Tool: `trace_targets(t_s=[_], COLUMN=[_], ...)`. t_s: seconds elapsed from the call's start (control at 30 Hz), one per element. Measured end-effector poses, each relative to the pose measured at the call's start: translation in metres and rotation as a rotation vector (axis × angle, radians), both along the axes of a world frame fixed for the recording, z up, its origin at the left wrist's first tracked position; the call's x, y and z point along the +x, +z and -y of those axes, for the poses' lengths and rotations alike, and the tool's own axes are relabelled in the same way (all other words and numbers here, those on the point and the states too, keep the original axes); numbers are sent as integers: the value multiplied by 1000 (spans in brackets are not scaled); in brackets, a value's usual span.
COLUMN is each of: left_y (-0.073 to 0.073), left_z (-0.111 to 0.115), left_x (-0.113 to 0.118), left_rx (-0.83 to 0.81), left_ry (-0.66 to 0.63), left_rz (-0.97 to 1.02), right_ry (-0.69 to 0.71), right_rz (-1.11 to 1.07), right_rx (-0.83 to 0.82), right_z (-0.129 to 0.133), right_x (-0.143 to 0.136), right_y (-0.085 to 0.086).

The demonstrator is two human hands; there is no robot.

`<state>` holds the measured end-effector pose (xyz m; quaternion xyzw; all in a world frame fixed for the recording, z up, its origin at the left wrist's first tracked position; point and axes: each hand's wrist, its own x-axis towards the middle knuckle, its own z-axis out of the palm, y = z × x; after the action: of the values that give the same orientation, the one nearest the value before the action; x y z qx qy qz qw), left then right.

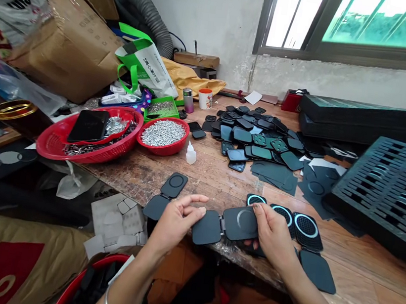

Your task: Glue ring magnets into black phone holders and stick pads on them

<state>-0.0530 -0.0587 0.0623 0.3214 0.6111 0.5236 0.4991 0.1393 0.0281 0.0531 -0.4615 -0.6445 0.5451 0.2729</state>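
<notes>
A black folding wireless charger (207, 227), two square panels joined by a small hinge, is spread flat just above the table's front edge. My left hand (178, 218) pinches its left panel at the corner, thumb on top, index finger raised. On the other side, my right hand (275, 231) grips the right panel, which carries a faint ring mark, with the thumb on its face. Left of it lies a similar opened charger (175, 185). Beside and partly behind my right hand are charger panels with white rings (305, 226), one joined to a plain panel (317, 271).
Black panels are heaped (257, 134) at mid-table, near flat dark sheets (274, 175). A small white bottle (191, 154) stands beside a red basket of metal pins (164, 134) and a larger red basket (48, 145). Slotted black trays (392, 192) occupy the right.
</notes>
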Motion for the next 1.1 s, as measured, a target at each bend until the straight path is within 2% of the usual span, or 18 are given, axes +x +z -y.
trace_targets(t_s=[0.1, 0.17, 0.23, 0.37, 0.43, 0.5, 0.57, 0.63, 0.7, 0.73, 0.8, 0.87, 0.97, 1.03, 1.1], left_y=[3, 5, 7, 0, -10, -18, -23, -22, -18, -16, -14, -16, -23, -27, -29], left_z=[-1, -1, -2, -1, 0, 0, 0, -2, -6, -9, -15, -20, -28, -32, -35], left_x=[-10, -17, -29, -70, -93, -113, -124, -123, -108, -96, -61, -19, 43, 73, 91], left_rx=[-8, -13, -4, 29, -3, -118, -214, -131, 76, 171, 311, 392, 418, 400, 380], left_ry=[-11, 28, 148, 530, 598, 577, 470, 415, 384, 334, 166, 19, -234, -320, -364], left_rz=[-24, -49, -114, -391, -489, -676, -1025, -1364, -1543, -1560, -1492, -1385, -1235, -1175, -1156], right_ry=[20, -2, -38, -83, -115, -173, -259, -362, -448, -476, -488, -434, -306, -230, -158], right_rz=[-2, -5, -22, -35, -28, 12, 98, 203, 277, 297, 309, 307, 296, 291, 298], right_rx=[-10, 14, 45, 117, 182, 291, 432, 560, 631, 638, 612, 573, 524, 513, 533], right_z=[-1, -3, -8, -24, -34, -46, -60, -75, -86, -90, -94, -92, -83, -78, -77], right_x=[3, 7, 15, 43, 59, 77, 97, 120, 142, 151, 163, 163, 148, 135, 123], right_y=[-2, -2, -2, 2, 3, 5, 8, 14, 20, 23, 23, 16, 0, -8, -11])
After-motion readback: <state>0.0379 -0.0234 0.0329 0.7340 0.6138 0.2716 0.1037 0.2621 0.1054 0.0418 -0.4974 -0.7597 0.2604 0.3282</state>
